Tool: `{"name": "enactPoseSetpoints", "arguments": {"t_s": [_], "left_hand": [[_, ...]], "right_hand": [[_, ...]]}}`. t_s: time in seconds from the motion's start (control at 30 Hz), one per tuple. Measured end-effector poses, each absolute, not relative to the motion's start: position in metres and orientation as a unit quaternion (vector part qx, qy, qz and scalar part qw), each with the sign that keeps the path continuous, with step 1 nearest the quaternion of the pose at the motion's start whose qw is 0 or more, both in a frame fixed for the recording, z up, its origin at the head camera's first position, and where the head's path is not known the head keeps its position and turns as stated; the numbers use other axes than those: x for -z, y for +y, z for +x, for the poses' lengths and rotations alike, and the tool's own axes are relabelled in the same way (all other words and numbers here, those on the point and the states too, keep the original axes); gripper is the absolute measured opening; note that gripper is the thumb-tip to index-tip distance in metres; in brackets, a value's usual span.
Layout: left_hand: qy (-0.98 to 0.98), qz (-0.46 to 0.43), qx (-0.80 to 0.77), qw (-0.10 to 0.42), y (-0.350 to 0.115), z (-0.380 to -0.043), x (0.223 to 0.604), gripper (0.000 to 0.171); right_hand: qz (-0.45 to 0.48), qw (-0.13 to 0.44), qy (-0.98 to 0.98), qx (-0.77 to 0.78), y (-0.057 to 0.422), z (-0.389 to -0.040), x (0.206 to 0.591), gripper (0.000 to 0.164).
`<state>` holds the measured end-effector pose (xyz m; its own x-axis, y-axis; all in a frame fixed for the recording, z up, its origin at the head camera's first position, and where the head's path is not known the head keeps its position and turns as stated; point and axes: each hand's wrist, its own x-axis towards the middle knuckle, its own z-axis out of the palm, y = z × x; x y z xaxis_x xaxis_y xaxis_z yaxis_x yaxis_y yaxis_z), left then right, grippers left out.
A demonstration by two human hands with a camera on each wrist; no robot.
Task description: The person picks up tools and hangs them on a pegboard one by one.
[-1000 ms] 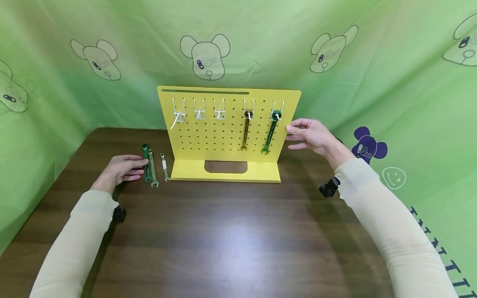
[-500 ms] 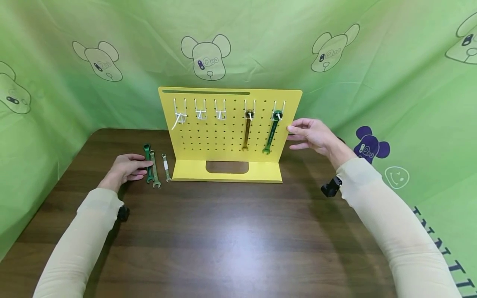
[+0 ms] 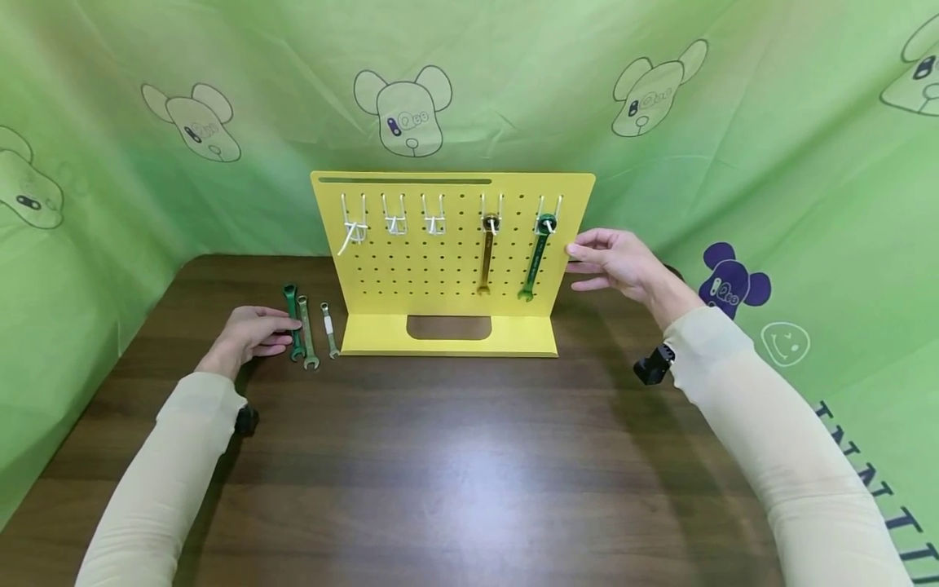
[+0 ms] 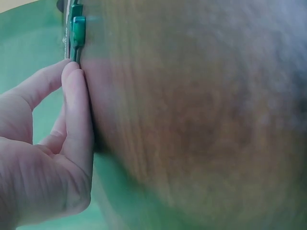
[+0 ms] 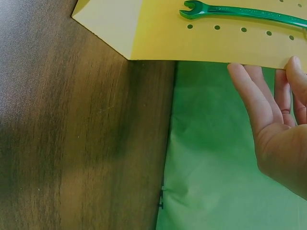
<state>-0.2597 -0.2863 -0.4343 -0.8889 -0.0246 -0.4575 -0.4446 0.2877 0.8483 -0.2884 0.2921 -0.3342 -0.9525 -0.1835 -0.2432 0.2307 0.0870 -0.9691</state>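
My left hand (image 3: 258, 330) pinches a green combination wrench (image 3: 292, 303) between thumb and fingers at the left of the table. The left wrist view has the green wrench (image 4: 78, 31) edge-on at the fingertips. Close beside it lie a greenish-gold wrench (image 3: 307, 338) and a smaller wrench (image 3: 329, 333) with a white label. My right hand (image 3: 614, 259) grips the right edge of a yellow pegboard (image 3: 411, 281), thumb in front and fingers behind. On the board hang a gold-brown wrench (image 3: 487, 261) and another green wrench (image 3: 536, 265), its open end down.
White wire hooks (image 3: 394, 222) line the board's upper part, and the three at left bear no wrench. The board's foot (image 3: 374, 336) stands on a brown wooden table (image 3: 411, 456). A green patterned cloth (image 3: 513, 73) hangs behind and at both sides.
The head view has shifted slightly. Both hands keep their places at the green wrench and the pegboard's edge, and the hanging wrenches stay put.
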Motion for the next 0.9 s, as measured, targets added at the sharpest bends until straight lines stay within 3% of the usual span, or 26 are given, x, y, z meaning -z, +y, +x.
{"name": "enactPoseSetpoints", "arguments": {"t_s": [0.23,0.5,0.7,0.9], "left_hand": [[0.806,-0.146,-0.545,0.180,-0.2824,-0.2593,0.4375,0.056],[0.814,-0.146,-0.534,0.173,-0.2814,-0.2564,0.4333,0.063],[0.810,-0.140,-0.542,0.175,-0.2823,-0.2587,0.4329,0.047],[0.818,-0.144,-0.532,0.168,-0.2808,-0.2599,0.4323,0.042]], "right_hand": [[0.014,0.153,0.722,0.674,0.2916,-0.2874,0.3352,0.012],[0.011,0.153,0.724,0.672,0.2919,-0.2870,0.3355,0.013],[0.011,0.152,0.724,0.673,0.2924,-0.2875,0.3343,0.013],[0.011,0.153,0.720,0.677,0.2928,-0.2879,0.3350,0.013]]}}
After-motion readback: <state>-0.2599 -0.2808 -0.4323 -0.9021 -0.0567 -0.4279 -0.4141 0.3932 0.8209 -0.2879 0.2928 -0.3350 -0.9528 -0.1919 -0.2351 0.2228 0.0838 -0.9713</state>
